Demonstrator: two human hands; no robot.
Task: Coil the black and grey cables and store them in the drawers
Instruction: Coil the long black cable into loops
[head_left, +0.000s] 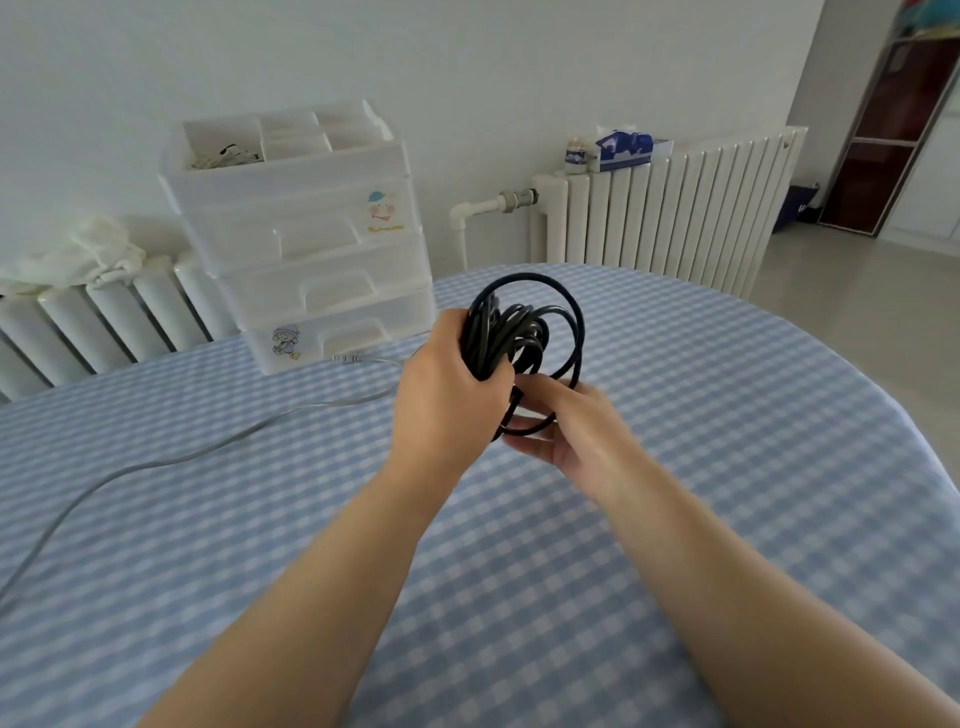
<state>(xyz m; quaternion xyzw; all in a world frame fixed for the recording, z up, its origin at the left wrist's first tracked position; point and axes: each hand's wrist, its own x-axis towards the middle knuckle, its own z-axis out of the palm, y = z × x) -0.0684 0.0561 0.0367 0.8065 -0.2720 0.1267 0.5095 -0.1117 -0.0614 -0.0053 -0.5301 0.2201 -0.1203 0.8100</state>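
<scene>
My left hand (447, 395) grips a bundle of coiled black cable (524, 332) above the middle of the table. Several loops stand up and to the right of the fist. My right hand (566, 426) is just below and right of the coil, its fingers pinching a lower loop of the same cable. A grey cable (171, 457) lies loose on the checked tablecloth, running from the left edge toward the drawers. The white plastic drawer unit (311, 234) stands at the table's far left, its three drawers closed and its top tray open.
The table has a blue and white checked cloth (727, 441) and a rounded right edge. White radiators (660, 208) line the wall behind. A tissue box (623, 148) and a small jar (575, 155) sit on the right radiator, a white cloth (78, 254) on the left one.
</scene>
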